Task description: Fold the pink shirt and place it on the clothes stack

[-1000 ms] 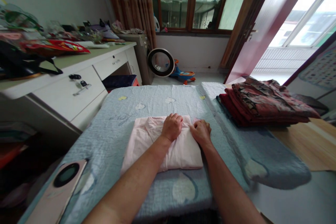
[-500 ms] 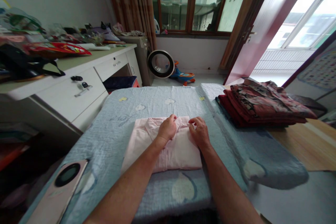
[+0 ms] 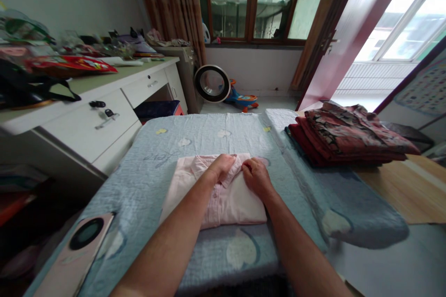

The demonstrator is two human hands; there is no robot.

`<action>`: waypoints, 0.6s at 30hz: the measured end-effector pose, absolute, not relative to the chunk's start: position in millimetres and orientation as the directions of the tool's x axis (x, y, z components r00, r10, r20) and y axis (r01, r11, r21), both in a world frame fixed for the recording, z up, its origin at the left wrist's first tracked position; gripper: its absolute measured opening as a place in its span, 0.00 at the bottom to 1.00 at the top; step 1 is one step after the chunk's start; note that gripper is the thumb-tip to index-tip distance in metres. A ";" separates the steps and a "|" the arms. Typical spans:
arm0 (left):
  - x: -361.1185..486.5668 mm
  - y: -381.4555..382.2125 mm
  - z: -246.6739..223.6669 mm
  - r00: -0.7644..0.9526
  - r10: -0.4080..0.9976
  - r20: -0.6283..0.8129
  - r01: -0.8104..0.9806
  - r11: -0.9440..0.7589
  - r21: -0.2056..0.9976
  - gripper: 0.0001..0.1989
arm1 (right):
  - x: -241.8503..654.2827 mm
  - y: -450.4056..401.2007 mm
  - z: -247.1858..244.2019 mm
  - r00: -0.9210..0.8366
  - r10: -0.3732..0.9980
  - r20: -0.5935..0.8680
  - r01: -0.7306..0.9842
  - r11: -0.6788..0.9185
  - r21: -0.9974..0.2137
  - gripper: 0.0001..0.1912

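A folded pale pink shirt [image 3: 237, 206] lies flat on the light blue cloth, its buttoned front facing up and its collar [image 3: 230, 176] at the far side. Over the collar's opening, my left hand [image 3: 223, 167] is closed on the collar, its fingertips partly tucked out of sight. My right hand [image 3: 257, 175] pinches at the right side of the collar, thumb and fingers together, while its palm rests over the shirt's right part.
Dark red folded clothes [image 3: 348, 137] are stacked at the right. A pink phone-shaped case [image 3: 75, 255] lies at the left front edge. The blue cloth [image 3: 167, 162] covers the table. A cluttered white desk [image 3: 101, 134] stands left; a washing machine door [image 3: 212, 83] hangs open behind.
My right hand has shifted left onto the collar's right side. My left hand has turned over the collar, and the collar's right flap now shows spread toward me.
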State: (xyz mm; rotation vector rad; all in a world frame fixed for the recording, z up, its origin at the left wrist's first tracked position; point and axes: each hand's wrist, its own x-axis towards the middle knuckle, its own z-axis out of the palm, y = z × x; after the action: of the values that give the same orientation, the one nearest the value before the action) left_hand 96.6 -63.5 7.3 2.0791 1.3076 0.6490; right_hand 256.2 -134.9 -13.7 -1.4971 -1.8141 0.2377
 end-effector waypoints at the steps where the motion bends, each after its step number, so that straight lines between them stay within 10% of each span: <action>1: 96.8 -65.2 8.0 0.418 0.904 0.085 0.614 -0.350 0.707 0.09 | 256.3 -134.6 -14.2 -0.017 0.904 0.426 0.759 0.289 -0.583 0.07; 18: 103.2 -109.4 13.0 0.309 0.938 0.155 0.594 -0.318 0.739 0.15 | 256.5 -121.8 -22.6 -0.090 0.868 0.488 0.763 0.375 -0.526 0.18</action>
State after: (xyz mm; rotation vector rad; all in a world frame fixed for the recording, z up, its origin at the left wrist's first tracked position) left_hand 103.2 -109.4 13.0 2.0157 1.3530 0.7923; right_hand 256.5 -121.8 -22.6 -1.4141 -1.8738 0.1744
